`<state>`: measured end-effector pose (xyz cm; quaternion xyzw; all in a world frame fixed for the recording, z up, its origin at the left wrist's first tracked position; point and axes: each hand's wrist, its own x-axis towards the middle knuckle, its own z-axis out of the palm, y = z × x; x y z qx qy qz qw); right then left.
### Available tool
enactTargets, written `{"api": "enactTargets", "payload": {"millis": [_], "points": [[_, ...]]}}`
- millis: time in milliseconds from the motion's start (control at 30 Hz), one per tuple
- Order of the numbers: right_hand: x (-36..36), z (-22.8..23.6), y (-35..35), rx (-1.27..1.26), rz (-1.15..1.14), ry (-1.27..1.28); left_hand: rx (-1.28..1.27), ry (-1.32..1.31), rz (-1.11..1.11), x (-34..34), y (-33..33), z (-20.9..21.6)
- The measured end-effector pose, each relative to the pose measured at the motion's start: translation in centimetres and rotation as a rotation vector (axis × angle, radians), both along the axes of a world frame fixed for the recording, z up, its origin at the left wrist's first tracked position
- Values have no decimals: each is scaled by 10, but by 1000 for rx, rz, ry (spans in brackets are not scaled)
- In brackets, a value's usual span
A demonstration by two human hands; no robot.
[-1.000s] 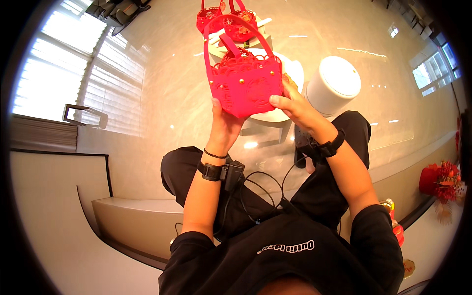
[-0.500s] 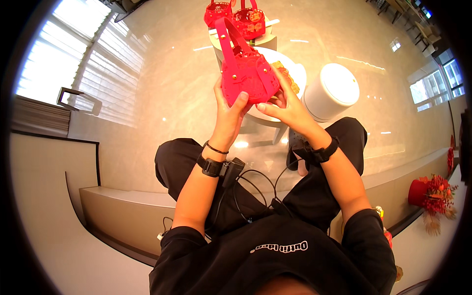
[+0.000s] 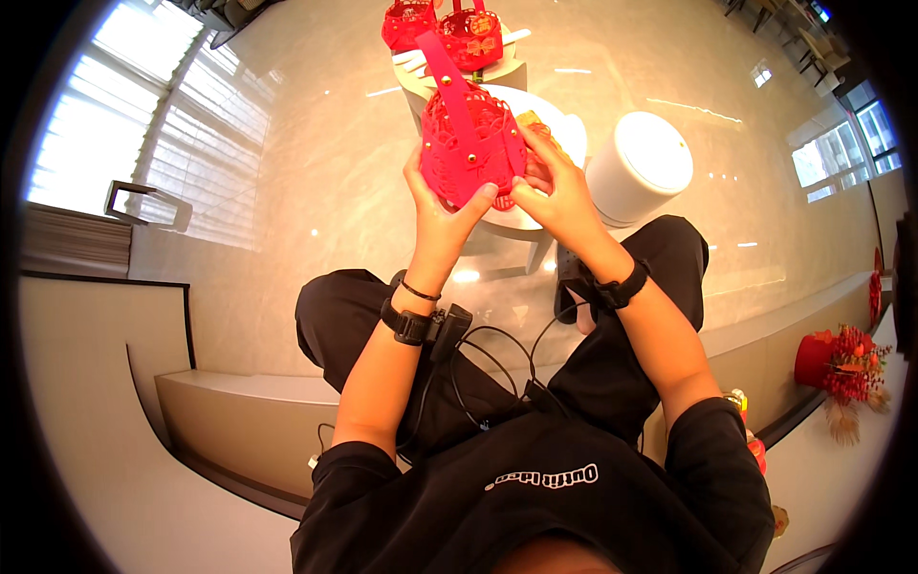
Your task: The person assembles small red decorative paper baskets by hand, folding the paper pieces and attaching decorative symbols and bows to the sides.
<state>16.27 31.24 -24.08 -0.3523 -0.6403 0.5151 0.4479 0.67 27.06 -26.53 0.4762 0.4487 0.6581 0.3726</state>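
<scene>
Between my two hands is a red felt basket [image 3: 449, 163] with cut-out lattice sides, gold rivets and a strap handle standing up. My left hand [image 3: 438, 206] wraps its left side, thumb along the lower edge. My right hand [image 3: 555, 187] grips the right side, with the thumb near the bottom and the fingers partly hidden behind. Under and beyond the basket is a round white table [image 3: 572, 134]. Something yellow and red [image 3: 550, 134] lies on it, just past my right hand.
Farther off, two similar red baskets [image 3: 470, 43] [image 3: 409, 27] stand on a small pale stand [image 3: 512, 77]. A white cylindrical bin [image 3: 650, 158] is right of the table. Cables [image 3: 497, 335] hang across my lap. A red pot with berry sprays [image 3: 846, 368] sits at far right.
The basket has turned in my hands, so its strap now crosses the front and more of its lattice shows. Both hands have shifted slightly left with it.
</scene>
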Motion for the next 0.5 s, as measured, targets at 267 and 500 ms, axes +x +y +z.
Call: {"api": "enactTargets", "payload": {"millis": [267, 500], "points": [[0, -8, 5, 68, 99, 11, 64, 60, 33, 3, 1, -1], [-2, -3, 10, 165, 90, -37, -50, -177, -151, -12, 6, -20]]}}
